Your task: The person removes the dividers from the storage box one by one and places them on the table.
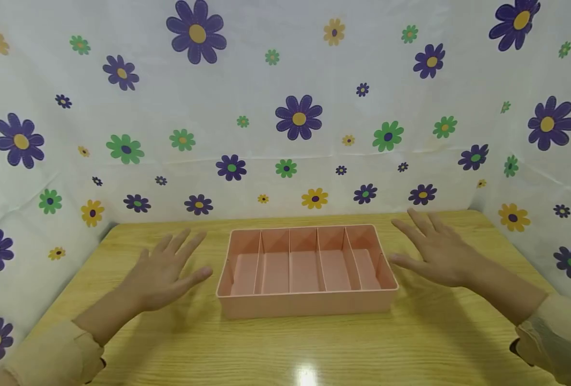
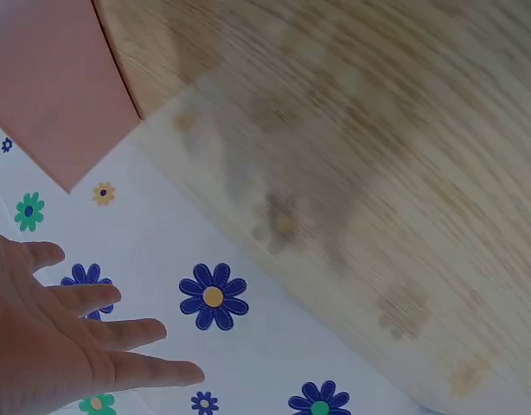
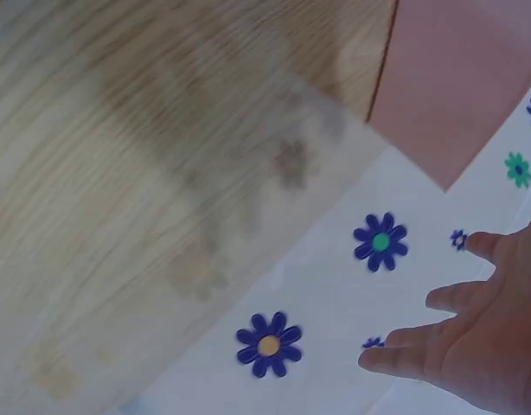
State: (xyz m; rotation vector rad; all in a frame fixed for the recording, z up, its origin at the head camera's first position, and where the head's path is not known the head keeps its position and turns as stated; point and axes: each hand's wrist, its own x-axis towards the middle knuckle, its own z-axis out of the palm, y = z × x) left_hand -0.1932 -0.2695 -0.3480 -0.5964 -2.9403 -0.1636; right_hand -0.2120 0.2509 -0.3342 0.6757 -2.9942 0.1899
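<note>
A pink box (image 1: 307,305) with thin upright dividers sits on the wooden table, its several compartments bare inside. To its left my left hand (image 1: 162,273) hovers over the table, fingers spread and straight, holding nothing. My right hand (image 1: 442,254) is on the other side, also with spread fingers and nothing in it; its thumb tip comes close to the box's right wall. In the left wrist view the left hand (image 2: 58,337) shows at the lower left, below a corner of the box (image 2: 62,95). The right wrist view has the right hand (image 3: 473,328) under the box's wall (image 3: 456,86).
The table (image 1: 285,348) has a glossy wood-grain top with a bright reflection near its front edge. A white cloth (image 1: 247,80) printed with purple, green and yellow flowers hangs behind and along both sides. Light sleeves (image 1: 56,354) cover both forearms.
</note>
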